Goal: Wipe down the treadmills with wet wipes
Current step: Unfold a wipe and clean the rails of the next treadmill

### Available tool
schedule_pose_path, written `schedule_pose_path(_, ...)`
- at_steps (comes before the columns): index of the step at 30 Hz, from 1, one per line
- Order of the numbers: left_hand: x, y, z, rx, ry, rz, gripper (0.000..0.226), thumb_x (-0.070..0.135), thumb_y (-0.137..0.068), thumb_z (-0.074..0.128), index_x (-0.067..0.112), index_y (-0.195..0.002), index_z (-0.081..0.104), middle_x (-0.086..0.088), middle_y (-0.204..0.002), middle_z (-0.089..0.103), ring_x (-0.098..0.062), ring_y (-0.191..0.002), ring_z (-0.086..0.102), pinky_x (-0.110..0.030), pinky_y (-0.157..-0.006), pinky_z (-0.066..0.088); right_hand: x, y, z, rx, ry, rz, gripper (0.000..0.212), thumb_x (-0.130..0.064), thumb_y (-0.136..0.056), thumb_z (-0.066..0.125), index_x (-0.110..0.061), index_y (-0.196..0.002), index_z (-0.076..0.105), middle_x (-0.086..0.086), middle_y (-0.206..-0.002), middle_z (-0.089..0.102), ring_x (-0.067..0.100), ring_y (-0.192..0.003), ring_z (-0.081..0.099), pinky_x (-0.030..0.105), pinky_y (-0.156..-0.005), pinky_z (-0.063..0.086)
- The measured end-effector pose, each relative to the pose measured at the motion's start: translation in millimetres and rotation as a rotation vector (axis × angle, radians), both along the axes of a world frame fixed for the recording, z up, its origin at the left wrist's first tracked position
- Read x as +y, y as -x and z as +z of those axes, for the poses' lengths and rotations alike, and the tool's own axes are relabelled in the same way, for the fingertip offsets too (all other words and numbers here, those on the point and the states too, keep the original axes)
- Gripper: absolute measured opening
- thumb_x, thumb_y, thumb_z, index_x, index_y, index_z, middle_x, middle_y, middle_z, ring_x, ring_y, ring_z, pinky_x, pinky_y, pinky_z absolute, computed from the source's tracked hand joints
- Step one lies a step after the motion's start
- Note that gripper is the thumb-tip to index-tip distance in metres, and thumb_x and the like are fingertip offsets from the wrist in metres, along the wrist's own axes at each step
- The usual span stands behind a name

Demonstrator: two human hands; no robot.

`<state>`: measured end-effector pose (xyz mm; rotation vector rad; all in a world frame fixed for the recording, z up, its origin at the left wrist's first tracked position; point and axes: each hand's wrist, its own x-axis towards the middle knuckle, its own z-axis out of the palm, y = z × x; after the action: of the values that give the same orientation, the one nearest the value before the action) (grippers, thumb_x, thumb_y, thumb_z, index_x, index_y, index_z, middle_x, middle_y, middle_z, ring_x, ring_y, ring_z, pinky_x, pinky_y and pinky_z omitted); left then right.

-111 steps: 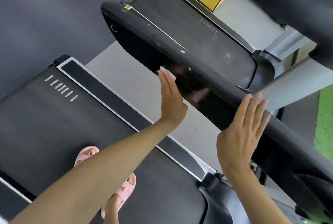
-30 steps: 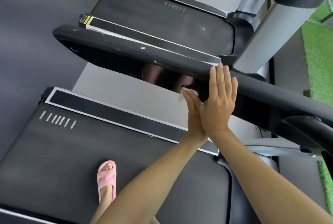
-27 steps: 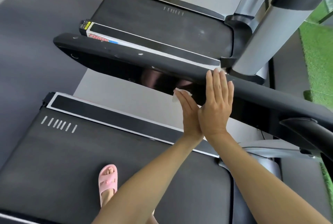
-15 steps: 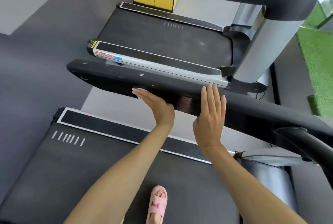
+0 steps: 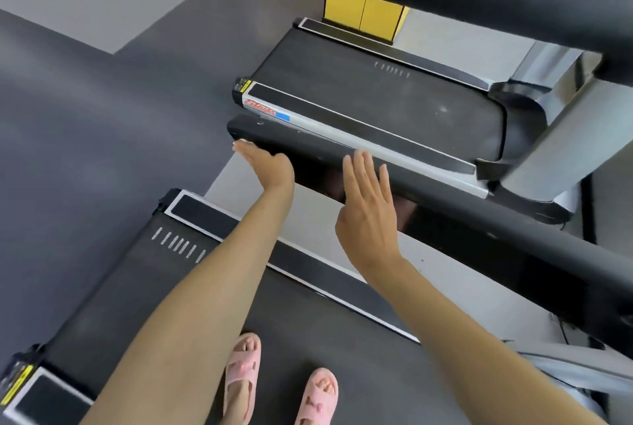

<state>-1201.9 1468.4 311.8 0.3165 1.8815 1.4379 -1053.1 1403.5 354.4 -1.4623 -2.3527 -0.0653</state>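
Left hand (image 5: pixel 265 164), fingers flat, is pressing handrail (image 5: pixel 308 150) end, wipe hidden; right hand (image 5: pixel 368 209), flat, is bracing. Rail prob. nearly done; neighbouring treadmill (image 5: pixel 376 96) remaining.

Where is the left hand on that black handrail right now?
In the head view, the left hand lies flat against the black handrail near its far left end, with the right hand further right along the same rail.

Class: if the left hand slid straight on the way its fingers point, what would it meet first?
Probably nothing: the left hand is almost at the end of the black handrail, and past that the line shows only dark floor, well below. Depth is uncertain.
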Motion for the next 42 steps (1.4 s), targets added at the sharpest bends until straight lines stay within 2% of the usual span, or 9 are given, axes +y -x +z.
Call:
schedule_pose_path(3,1,23,6,0.064,0.04,0.052,0.073,-0.007,-0.097,0.037,0.018,-0.154,0.0,-0.004,-0.159,0.019,-0.024,-0.144,0.025,-0.036,-0.115,0.024,6,23,0,0.006,0.015,0.022,0.07,0.016,-0.065,0.062,0.01,-0.134,0.047,0.027,-0.141,0.046,0.04,-0.135,0.04,0.05,-0.113,0.024)
schedule_pose_path(5,2,36,4,0.161,0.099,0.131,0.051,0.0,-0.099,0.037,0.011,-0.149,0.03,-0.01,-0.147,0.042,-0.028,-0.134,0.042,-0.039,-0.109,0.038,10,34,-2,0.005,0.03,0.036,0.067,0.015,-0.068,0.059,0.01,-0.134,0.047,0.027,-0.142,0.045,0.04,-0.136,0.038,0.05,-0.114,0.026)
schedule_pose_path(8,3,48,3,0.218,0.108,0.276,0.029,0.007,-0.099,0.038,0.005,-0.112,0.064,-0.011,-0.113,0.065,-0.028,-0.105,0.06,-0.033,-0.083,0.05,13,46,-4,-0.021,0.042,0.057,0.064,0.015,-0.072,0.055,0.01,-0.135,0.045,0.027,-0.143,0.043,0.039,-0.138,0.035,0.049,-0.115,0.024)
schedule_pose_path(11,1,56,9,0.17,0.072,0.311,0.03,0.004,-0.097,0.04,0.016,-0.081,0.063,-0.003,-0.089,0.06,-0.021,-0.082,0.056,-0.021,-0.061,0.043,12,52,-6,-0.04,0.059,0.057,0.064,0.014,-0.075,0.052,0.009,-0.138,0.042,0.026,-0.147,0.038,0.038,-0.141,0.03,0.046,-0.118,0.017)
schedule_pose_path(17,-26,68,15,0.021,-0.185,0.268,0.047,-0.005,-0.08,0.045,0.032,-0.051,0.051,0.005,-0.062,0.049,-0.017,-0.068,0.049,-0.032,-0.065,0.045,13,51,-2,-0.066,0.078,0.037,0.066,0.013,-0.076,0.048,0.009,-0.141,0.037,0.026,-0.15,0.032,0.037,-0.144,0.024,0.043,-0.119,0.01)
schedule_pose_path(21,-45,85,7,-0.292,-0.321,0.204,0.038,-0.007,-0.084,0.05,0.024,-0.077,0.07,0.0,-0.09,0.067,-0.015,-0.086,0.064,-0.021,-0.072,0.055,16,48,3,-0.074,0.082,0.03,0.065,0.01,-0.081,0.045,0.007,-0.144,0.032,0.024,-0.154,0.026,0.035,-0.146,0.017,0.038,-0.12,0.002)
schedule_pose_path(27,-44,107,-9,-0.373,-0.239,0.266,0.03,-0.004,-0.091,0.048,0.016,-0.105,0.066,-0.001,-0.101,0.065,-0.02,-0.1,0.063,-0.019,-0.067,0.053,20,50,4,-0.198,0.106,0.023,0.059,0.004,-0.085,0.044,0.006,-0.143,0.034,0.023,-0.152,0.03,0.034,-0.146,0.018,0.042,-0.121,0.004)
schedule_pose_path(35,-20,79,7,-0.096,-0.186,0.318,0.034,0.0,-0.089,0.046,0.014,-0.105,0.073,0.0,-0.103,0.069,-0.019,-0.098,0.062,-0.039,-0.091,0.054,23,56,2,-0.317,0.074,-0.038,0.052,-0.001,-0.085,0.051,0.01,-0.135,0.042,0.026,-0.139,0.045,0.038,-0.136,0.035,0.047,-0.119,0.007)
schedule_pose_path(42,-45,29,4,0.379,-0.327,-0.003,0.026,0.013,-0.099,0.05,0.007,-0.11,0.072,-0.009,-0.094,0.073,-0.015,-0.082,0.065,-0.003,-0.062,0.043,23,58,-5,-0.289,0.071,-0.05,0.056,0.002,-0.082,0.052,0.013,-0.136,0.042,0.029,-0.14,0.044,0.039,-0.138,0.034,0.047,-0.119,0.01)
